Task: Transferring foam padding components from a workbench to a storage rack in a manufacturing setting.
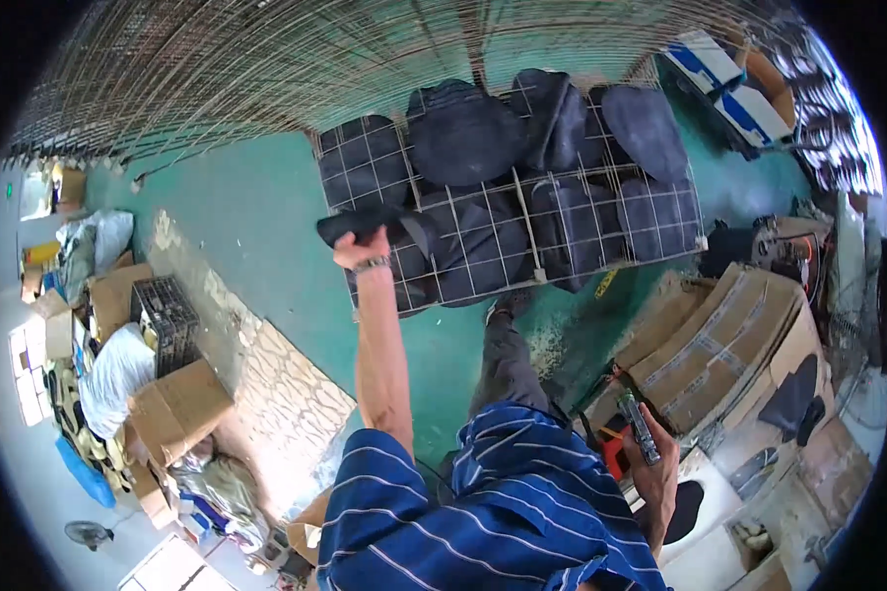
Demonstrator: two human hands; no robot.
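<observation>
The person's left hand is stretched far forward on a bare arm, its fingers closed around the edge of a flat dark piece that it holds just over the near left corner of a wire rack. A metal band sits on that wrist. The rack is a pale grid lying flat above the green floor, and it is covered with more dark pieces of the same rounded, sole-like shape, overlapping one another across most of its squares. The held piece touches or nearly touches the ones lying at that corner; which, cannot be told. The right hand is low at the person's right side, well apart from the rack, with its fingers wrapped around a slim tool that has a grey body and a greenish tip pointing up and away. Just beyond that hand stand stacked cardboard boxes bound with tape, and a few more dark pieces lie among them. The person wears a blue shirt with white stripes. One leg in grey trousers reaches toward the rack, with the shoe just at its near edge. At the left, well away from both hands, are a black crate and more cardboard boxes.
</observation>
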